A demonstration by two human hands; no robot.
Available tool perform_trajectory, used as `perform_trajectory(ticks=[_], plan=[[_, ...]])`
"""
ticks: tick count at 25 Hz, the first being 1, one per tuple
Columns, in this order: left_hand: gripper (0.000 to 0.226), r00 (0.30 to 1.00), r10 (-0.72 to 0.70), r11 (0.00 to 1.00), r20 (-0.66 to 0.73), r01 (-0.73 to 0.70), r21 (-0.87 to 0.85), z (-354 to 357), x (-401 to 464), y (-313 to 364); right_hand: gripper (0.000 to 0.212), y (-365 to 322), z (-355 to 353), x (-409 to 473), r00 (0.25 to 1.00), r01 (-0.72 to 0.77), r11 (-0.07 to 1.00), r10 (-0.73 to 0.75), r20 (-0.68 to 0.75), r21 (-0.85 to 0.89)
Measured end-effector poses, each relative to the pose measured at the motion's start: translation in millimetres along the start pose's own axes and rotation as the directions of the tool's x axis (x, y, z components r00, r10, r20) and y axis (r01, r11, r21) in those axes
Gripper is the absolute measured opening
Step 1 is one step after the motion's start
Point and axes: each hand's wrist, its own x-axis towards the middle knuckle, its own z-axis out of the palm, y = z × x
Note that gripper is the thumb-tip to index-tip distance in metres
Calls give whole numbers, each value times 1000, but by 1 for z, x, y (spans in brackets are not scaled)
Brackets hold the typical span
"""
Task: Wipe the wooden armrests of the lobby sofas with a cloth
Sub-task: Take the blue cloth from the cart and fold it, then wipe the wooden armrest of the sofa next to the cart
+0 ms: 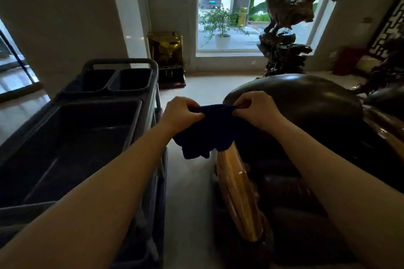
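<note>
A dark cloth (205, 129) is pinched at its top edge between the left hand (182, 113) and right hand (255, 109), just above the wooden armrest (238, 192), where a slack pinch could drop it.

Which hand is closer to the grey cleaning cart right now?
Left. The left hand grips the cloth just beside the cart; the right hand holds the other end, over the wooden armrest.

We stand in a lobby — carved root sculpture (288, 17) at one o'clock, cleaning cart (87, 120) at nine, polished dark wooden sofa (306, 102) at three.
</note>
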Motion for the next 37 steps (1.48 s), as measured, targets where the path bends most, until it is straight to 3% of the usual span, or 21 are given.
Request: perform_trajectory(ticks=[11,21,25,29,37], plan=[[16,982,-97,995,162,101,-21,142,16,12,9,138,1,-36,986,-142,984,131,102,107],[14,883,-368,921,292,390,-17,316,-5,-81,25,287,110,-77,895,-343,931,283,345,126],[8,843,-432,888,321,460,-15,378,7,-129,21,344,168,-71,846,-438,892,367,387,111],[8,831,-481,862,278,507,-25,417,19,-169,12,381,221,-61,843,-473,872,405,353,128],[17,886,-463,885,33,464,-43,456,29,-211,14,408,285,-54,863,-490,859,454,222,147]])
